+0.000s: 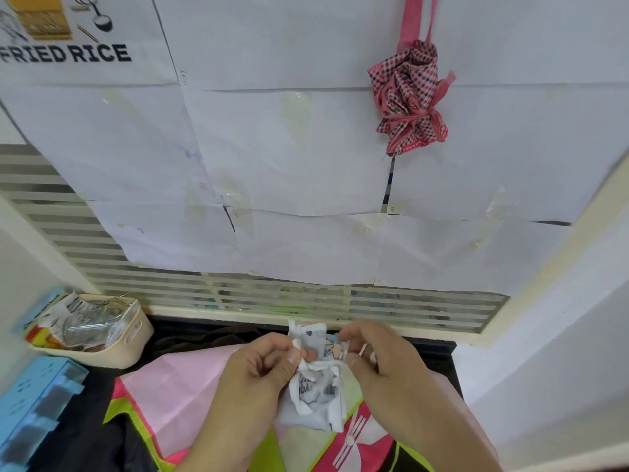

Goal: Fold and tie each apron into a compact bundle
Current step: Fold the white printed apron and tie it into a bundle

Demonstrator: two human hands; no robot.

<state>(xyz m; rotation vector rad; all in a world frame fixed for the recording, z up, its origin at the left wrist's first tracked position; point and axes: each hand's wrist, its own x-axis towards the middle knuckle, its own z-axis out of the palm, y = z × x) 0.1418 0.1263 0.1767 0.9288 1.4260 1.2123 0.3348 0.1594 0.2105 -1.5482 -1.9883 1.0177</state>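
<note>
Tying: both hands are working the strings of a small white apron bundle [315, 386], which is being held up just above the dark counter [432, 356], near the striped window ledge.
Left hand [262, 366]: thumb and curled fingers are pinching a white strap at the bundle's upper left, probably keeping that end taut so the knot can close.
Right hand [374, 356]: fingers are curling round the strap end on the bundle's upper right, pulling away from the other hand; which finger is carrying the tension is hidden.
Bundle shape: the cloth is already bunching into a tight wad with the printed side showing, so folding looks done and only the tie seems to be pending.
Waiting aprons: pink and lime-trimmed fabric [190, 393] is lying flat beneath the hands, seemingly next in line.
Finished example: a pink checked bundle [410, 97] is hanging by its strap on the papered wall, well apart from the work.
Clutter: a cream basket [132, 342] of packets is sitting at the left.
</note>
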